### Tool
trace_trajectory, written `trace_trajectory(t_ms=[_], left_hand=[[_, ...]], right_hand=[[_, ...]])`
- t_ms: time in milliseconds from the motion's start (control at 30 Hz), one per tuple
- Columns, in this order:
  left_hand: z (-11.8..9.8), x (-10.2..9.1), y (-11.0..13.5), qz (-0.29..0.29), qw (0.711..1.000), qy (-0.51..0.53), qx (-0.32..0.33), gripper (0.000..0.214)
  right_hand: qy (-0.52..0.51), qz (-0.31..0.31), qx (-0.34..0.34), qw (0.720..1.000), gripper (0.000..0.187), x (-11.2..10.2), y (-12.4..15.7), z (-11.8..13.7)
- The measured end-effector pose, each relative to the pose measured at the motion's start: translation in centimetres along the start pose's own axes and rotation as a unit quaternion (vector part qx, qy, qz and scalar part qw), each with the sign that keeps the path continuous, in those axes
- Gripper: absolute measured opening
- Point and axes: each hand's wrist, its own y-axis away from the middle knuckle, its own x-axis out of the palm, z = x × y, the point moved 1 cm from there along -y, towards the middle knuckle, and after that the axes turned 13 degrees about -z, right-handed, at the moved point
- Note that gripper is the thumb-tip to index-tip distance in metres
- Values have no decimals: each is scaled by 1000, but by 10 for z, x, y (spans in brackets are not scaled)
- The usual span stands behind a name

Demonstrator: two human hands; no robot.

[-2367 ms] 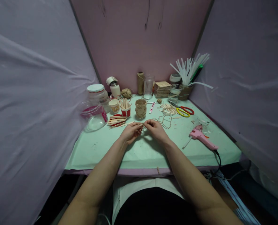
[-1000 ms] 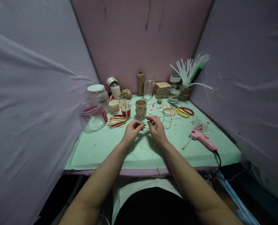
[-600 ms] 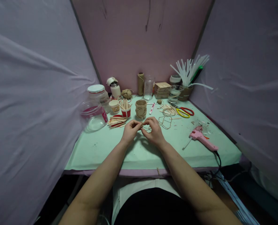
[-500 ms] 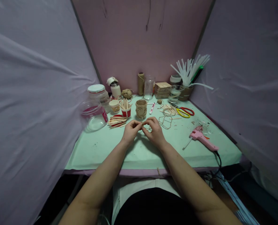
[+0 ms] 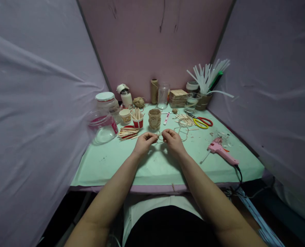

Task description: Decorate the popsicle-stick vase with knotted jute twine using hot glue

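Between my two hands a thin tan twine (image 5: 160, 135) is stretched just above the table. My left hand (image 5: 144, 142) pinches it between thumb and forefinger. A short way to the right, my right hand (image 5: 173, 140) pinches the same twine, fingers curled. More of the twine runs in loose loops (image 5: 184, 132) on the table to the right. Directly beyond my hands stands a twine-covered cup (image 5: 155, 120) with a braided rim. Whether a knot lies under my left fingertips is too small to make out.
A pink glue gun (image 5: 223, 152) lies right, its cord over the edge. Scissors (image 5: 202, 122), thin sticks (image 5: 184, 120) and a pink cutter (image 5: 167, 118) lie further back. Left are craft sticks (image 5: 128, 132), a red-and-white cup (image 5: 138, 122) and a clear jar (image 5: 103, 132). Wooden squares (image 5: 178, 98) are stacked behind.
My hands were close together at the twine. Now the right hand has drawn a little to the right, and a short length of twine shows between them.
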Motion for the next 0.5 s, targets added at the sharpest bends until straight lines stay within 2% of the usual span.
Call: trace_trajectory(t_ms=[100, 300, 500], left_hand=[[-1, 0, 1, -7, 999, -19, 28, 22], [-6, 0, 6, -21, 986, -70, 152, 17], [-8, 0, 9, -33, 976, -105, 188, 18]], right_hand=[[-17, 17, -5, 1000, 17, 0, 0, 1], [45, 36, -50, 997, 12, -1, 3, 9], [108, 17, -98, 989, 8, 1, 6, 10]])
